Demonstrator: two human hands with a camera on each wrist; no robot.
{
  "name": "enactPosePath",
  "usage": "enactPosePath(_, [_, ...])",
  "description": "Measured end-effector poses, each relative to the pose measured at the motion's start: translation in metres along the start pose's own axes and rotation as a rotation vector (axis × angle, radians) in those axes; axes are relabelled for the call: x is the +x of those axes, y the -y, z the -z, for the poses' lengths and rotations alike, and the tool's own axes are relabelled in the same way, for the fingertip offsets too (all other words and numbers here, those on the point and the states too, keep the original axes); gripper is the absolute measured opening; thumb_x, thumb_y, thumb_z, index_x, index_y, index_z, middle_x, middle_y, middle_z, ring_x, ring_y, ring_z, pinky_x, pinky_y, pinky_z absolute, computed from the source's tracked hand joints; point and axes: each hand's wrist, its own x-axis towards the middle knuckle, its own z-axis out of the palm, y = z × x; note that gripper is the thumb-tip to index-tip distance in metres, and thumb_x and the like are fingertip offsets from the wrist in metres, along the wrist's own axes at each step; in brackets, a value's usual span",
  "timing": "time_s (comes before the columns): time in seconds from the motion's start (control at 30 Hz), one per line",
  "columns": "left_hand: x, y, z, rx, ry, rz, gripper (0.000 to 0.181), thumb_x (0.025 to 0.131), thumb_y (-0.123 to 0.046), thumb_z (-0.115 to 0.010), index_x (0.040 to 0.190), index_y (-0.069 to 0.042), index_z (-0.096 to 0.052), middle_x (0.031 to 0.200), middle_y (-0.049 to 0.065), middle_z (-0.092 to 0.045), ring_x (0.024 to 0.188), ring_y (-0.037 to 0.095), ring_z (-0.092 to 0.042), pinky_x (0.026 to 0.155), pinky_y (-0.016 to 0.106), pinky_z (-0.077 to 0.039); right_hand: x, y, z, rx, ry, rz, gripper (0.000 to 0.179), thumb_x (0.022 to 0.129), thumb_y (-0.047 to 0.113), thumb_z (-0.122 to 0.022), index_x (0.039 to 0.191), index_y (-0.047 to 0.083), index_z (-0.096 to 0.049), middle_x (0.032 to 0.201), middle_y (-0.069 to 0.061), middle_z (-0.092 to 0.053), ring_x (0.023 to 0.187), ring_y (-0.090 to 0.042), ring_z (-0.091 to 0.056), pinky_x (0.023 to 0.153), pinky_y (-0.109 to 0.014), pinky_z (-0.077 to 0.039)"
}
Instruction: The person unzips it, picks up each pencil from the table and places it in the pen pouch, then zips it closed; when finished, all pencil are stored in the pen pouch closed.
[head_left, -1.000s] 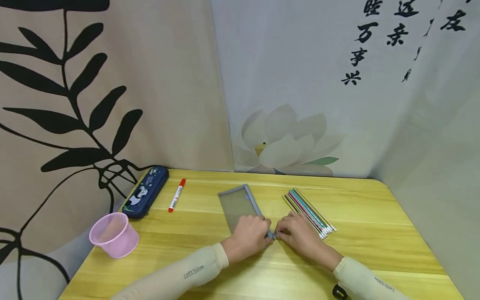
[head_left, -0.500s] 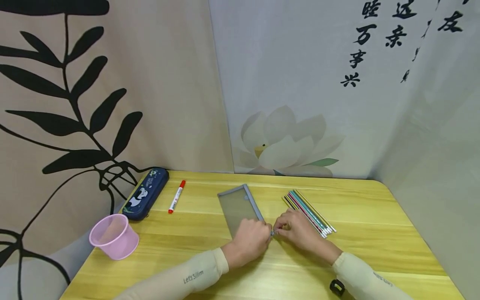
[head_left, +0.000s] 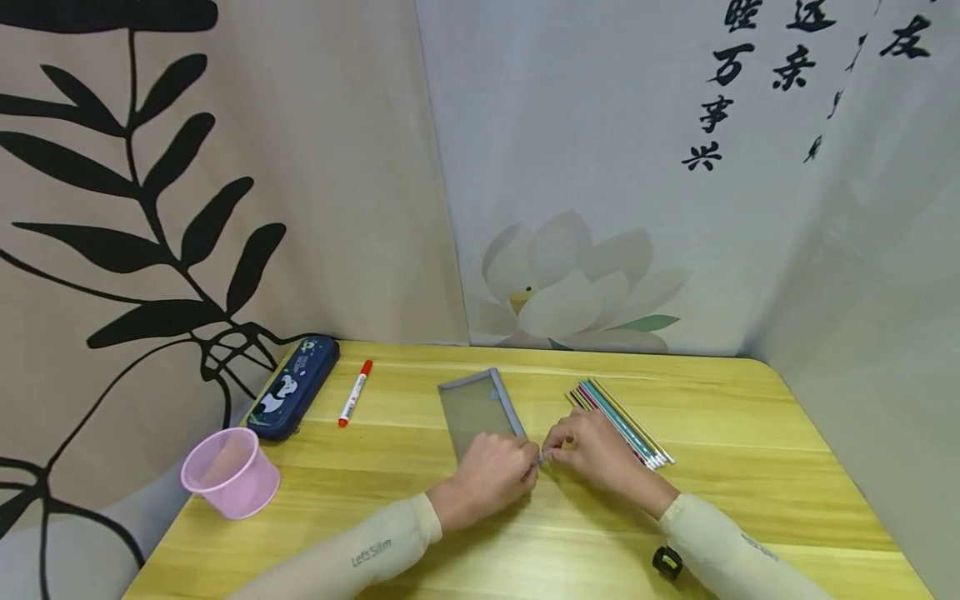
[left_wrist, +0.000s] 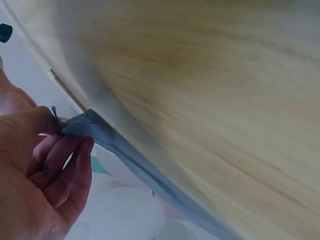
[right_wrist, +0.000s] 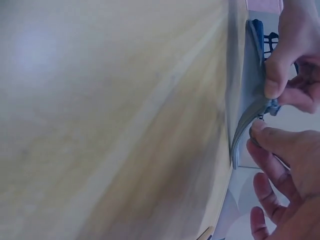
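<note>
A grey see-through mesh zip pouch (head_left: 471, 412) with a blue-grey border lies slanted mid-table. My left hand (head_left: 498, 471) pinches the pouch's near right corner between thumb and fingers, covering part of it. Beside it, my right hand (head_left: 592, 450) pinches the small zipper pull at that same corner, thumb against forefinger. The left wrist view shows the zipped edge (left_wrist: 135, 161) running away from the pinched corner. In the right wrist view the pouch (right_wrist: 252, 85) rises off the table at the corner, and the right hand's other fingers (right_wrist: 267, 197) are loosely bent.
Several pencils (head_left: 628, 425) lie in a row just beyond my right hand. A red-capped white marker (head_left: 355, 393) and a dark blue pencil case (head_left: 294, 387) are at the back left. A pink cup (head_left: 232, 475) stands at the table's left edge.
Both hands stay at the pouch's corner, shifting slightly left and away from me. The pinched corner has shifted with them. Everything else on the table stays put.
</note>
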Motion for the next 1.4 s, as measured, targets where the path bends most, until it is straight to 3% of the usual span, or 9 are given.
enactPosePath(0.23, [-0.005, 0.0, 0.008, -0.02, -0.072, -0.035, 0.014, 0.086, -0.017, -0.078, 0.078, -0.024, -0.069, 0.071, -0.015, -0.066, 0.057, -0.004, -0.053, 0.046, 0.009, -0.037, 0.011, 0.001, -0.002, -0.003, -0.024, -0.006, 0.01, 0.083, 0.025, -0.09, 0.083, 0.033, -0.083, 0.083, 0.023, -0.077, 0.077, -0.011, -0.063, 0.076, -0.026, -0.045])
enactPosePath(0.47, [-0.011, -0.007, 0.017, -0.071, -0.133, -0.062, 0.02, 0.083, -0.013, -0.078, 0.074, -0.023, -0.064, 0.069, -0.015, -0.062, 0.059, -0.005, -0.046, 0.049, 0.007, -0.036, 0.026, -0.003, -0.006, -0.014, -0.028, -0.008, 0.007, 0.084, 0.028, -0.089, 0.084, 0.033, -0.083, 0.083, 0.023, -0.077, 0.077, -0.008, -0.061, 0.07, -0.021, -0.044])
enactPosePath(0.77, [-0.016, -0.015, 0.026, -0.179, -0.168, -0.073, 0.022, 0.083, -0.009, -0.077, 0.075, -0.024, -0.063, 0.07, -0.016, -0.06, 0.064, -0.006, -0.048, 0.055, 0.005, -0.041, 0.052, -0.01, -0.011, 0.059, -0.02, -0.055, 0.007, 0.09, 0.024, -0.084, 0.087, 0.03, -0.082, 0.082, 0.018, -0.074, 0.067, 0.003, -0.057, 0.058, -0.017, -0.048])
enactPosePath(1.0, [-0.019, -0.025, 0.032, -0.255, -0.151, -0.083, 0.023, 0.083, -0.008, -0.078, 0.075, -0.023, -0.062, 0.07, -0.016, -0.061, 0.064, -0.008, -0.046, 0.057, 0.002, -0.037, 0.07, -0.015, -0.016, 0.006, -0.015, -0.048, 0.005, 0.092, 0.027, -0.082, 0.089, 0.031, -0.082, 0.087, 0.017, -0.077, 0.073, 0.004, -0.063, 0.062, -0.018, -0.053])
enactPosePath(1.2, [-0.019, -0.033, 0.035, -0.252, -0.184, -0.144, 0.024, 0.082, -0.01, -0.08, 0.075, -0.023, -0.061, 0.071, -0.017, -0.061, 0.065, -0.008, -0.049, 0.06, 0.0, -0.039, 0.082, -0.019, -0.02, -0.014, -0.035, -0.067, 0.005, 0.092, 0.028, -0.082, 0.088, 0.03, -0.082, 0.088, 0.016, -0.078, 0.075, 0.002, -0.066, 0.063, -0.02, -0.055])
enactPosePath(1.4, [-0.018, -0.036, 0.039, -0.256, -0.202, -0.169, 0.024, 0.081, -0.01, -0.081, 0.075, -0.023, -0.061, 0.07, -0.017, -0.061, 0.063, -0.009, -0.05, 0.059, -0.001, -0.038, 0.091, -0.025, -0.024, -0.016, -0.05, -0.02, 0.006, 0.093, 0.032, -0.081, 0.091, 0.027, -0.083, 0.091, 0.016, -0.078, 0.08, -0.003, -0.07, 0.064, -0.02, -0.056])
